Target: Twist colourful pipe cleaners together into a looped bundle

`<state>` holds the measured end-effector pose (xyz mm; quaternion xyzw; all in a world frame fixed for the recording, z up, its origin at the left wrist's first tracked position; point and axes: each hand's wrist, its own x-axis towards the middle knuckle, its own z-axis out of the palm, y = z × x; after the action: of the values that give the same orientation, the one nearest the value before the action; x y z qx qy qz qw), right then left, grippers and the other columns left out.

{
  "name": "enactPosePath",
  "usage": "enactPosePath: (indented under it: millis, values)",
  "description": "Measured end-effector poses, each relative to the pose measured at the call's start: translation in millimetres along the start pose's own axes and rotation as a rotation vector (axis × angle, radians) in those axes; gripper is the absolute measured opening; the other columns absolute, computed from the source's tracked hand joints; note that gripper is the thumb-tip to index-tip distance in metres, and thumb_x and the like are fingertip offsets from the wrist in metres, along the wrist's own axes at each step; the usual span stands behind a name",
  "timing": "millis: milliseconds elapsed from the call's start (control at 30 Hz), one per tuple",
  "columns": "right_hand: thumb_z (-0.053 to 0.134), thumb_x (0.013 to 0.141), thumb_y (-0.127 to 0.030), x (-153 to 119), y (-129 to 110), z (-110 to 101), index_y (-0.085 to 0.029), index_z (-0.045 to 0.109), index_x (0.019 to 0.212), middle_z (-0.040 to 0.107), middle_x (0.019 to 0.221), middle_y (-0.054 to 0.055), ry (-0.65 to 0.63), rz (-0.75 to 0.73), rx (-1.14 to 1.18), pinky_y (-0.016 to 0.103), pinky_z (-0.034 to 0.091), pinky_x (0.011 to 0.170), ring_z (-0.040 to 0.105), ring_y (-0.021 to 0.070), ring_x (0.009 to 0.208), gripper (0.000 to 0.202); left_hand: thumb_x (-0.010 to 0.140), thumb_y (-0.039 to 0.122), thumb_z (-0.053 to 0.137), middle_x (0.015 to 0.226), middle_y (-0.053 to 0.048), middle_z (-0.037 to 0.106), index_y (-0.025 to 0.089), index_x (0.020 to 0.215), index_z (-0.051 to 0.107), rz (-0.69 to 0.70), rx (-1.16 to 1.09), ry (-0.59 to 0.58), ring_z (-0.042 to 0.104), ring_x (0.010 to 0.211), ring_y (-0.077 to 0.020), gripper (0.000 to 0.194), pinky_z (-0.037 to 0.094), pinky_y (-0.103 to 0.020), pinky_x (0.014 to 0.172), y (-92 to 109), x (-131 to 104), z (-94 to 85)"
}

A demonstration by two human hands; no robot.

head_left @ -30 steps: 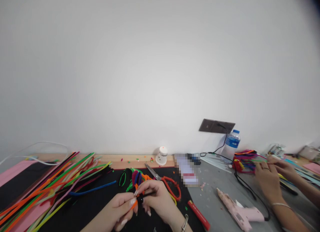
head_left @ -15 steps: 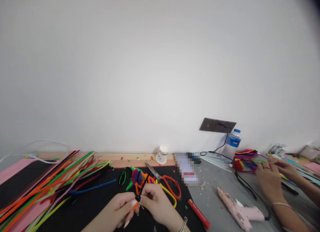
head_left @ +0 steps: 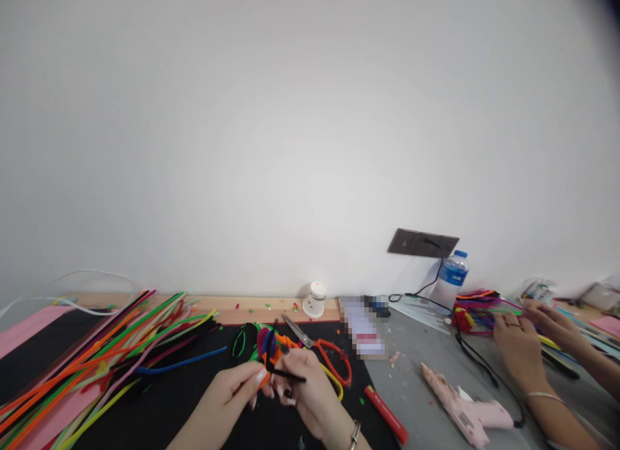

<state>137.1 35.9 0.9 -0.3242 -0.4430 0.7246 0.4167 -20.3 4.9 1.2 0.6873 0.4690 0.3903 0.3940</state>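
Note:
Near the front of the black mat, my left hand [head_left: 238, 392] pinches a small orange pipe-cleaner piece [head_left: 265, 380] between thumb and fingers. Close against it on the right, my right hand [head_left: 307, 388] has its fingers curled at a black pipe cleaner [head_left: 287, 374], whose loose end points right across that hand. The black strand meets the orange piece between the two hands. Just behind them lies a bunch of coloured pipe cleaners [head_left: 266, 339], partly hidden by my fingers. Scissors with orange handles [head_left: 334, 359] lie behind and right of my right hand.
Many long pipe cleaners [head_left: 111, 359] spread over the left side. A white paper cup [head_left: 314, 300] stands near the wall. Rightward are a red tube [head_left: 386, 414], a pink glue gun [head_left: 465, 408], cables, a water bottle [head_left: 453, 276] and another person's hands [head_left: 523, 350].
The black pipe cleaner has swung from pointing up to pointing right. My right hand has turned and its fingers have shifted; my left hand has barely moved.

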Motion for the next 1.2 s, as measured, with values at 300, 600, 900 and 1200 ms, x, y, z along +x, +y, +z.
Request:
enactPosePath:
  millis: [300,600,900,1200]
  values:
    - [0.068,0.064,-0.043,2.6,6.9,5.5,-0.013,0.054,0.078,0.054,0.06,-0.001,-0.012,-0.108,-0.237,0.018,0.037,0.045,0.048,0.0081,0.05,0.036,0.062,0.049,0.065,0.072,-0.002,0.066,0.018,0.079,0.069,-0.214,-0.526,0.28,0.059,0.075,-0.0211,0.036,0.048,-0.029,0.072,-17.4,6.4,9.4]
    - [0.056,0.068,-0.012,-0.7,3.6,9.6,-0.013,0.054,0.067,0.043,0.051,-0.006,0.121,-0.187,-0.533,0.017,0.027,0.045,0.036,0.006,0.046,0.002,0.068,0.038,0.065,0.07,-0.001,0.068,0.016,0.075,0.067,-0.187,-0.459,0.227,0.061,0.074,-0.0201,0.023,0.049,-0.027,0.069,-13.3,4.6,3.1]
    - [0.053,0.072,-0.018,1.3,8.4,5.3,-0.013,0.062,0.072,0.059,0.06,0.001,0.102,-0.164,-0.534,0.022,0.04,0.052,0.054,0.0124,0.054,0.011,0.06,0.044,0.07,0.077,-0.002,0.07,0.017,0.082,0.063,-0.288,-0.68,0.209,0.064,0.075,-0.0205,0.035,0.052,-0.033,0.072,-15.3,4.4,6.6]
    - [0.043,0.076,-0.009,-1.6,7.8,3.4,-0.017,0.059,0.073,0.054,0.06,-0.001,0.08,-0.302,-0.782,0.022,0.037,0.054,0.05,0.0116,0.056,0.018,0.053,0.047,0.073,0.061,0.001,0.065,0.016,0.074,0.059,-0.359,-0.573,0.323,0.062,0.059,-0.0159,0.04,0.049,-0.024,0.054,-24.6,8.3,11.9]
